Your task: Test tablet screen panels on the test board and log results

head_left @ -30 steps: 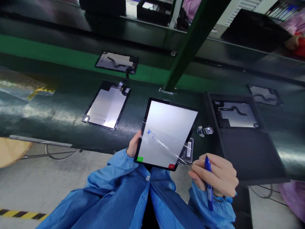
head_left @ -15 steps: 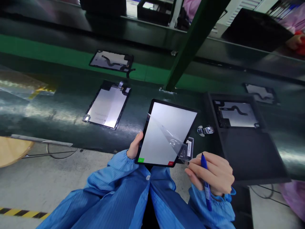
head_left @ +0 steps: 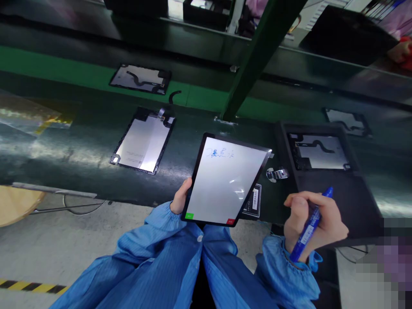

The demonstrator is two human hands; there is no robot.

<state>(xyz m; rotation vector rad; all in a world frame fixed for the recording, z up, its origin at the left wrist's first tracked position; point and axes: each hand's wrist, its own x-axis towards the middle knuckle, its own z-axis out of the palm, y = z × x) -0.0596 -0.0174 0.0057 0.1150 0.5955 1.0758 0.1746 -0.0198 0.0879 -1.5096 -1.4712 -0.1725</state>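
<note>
In the head view, the tablet [head_left: 227, 180] could tip or slip, I judge, since only the left hand [head_left: 181, 197] grips it, by its left edge, with its lower end showing past the front of the bench [head_left: 189, 128]. The right hand [head_left: 326, 227] is curled round a pen [head_left: 307, 234], apart from the tablet; a careless swing might ink the sleeve [head_left: 289, 274]. The tablet's screen is lit white inside a black border, with blue scrawl [head_left: 220, 153] near the top, a green block [head_left: 189, 216] lower left and a red one [head_left: 230, 221] lower right

One head-worn view, forward and down, from close above the bench [head_left: 80, 150]
</note>
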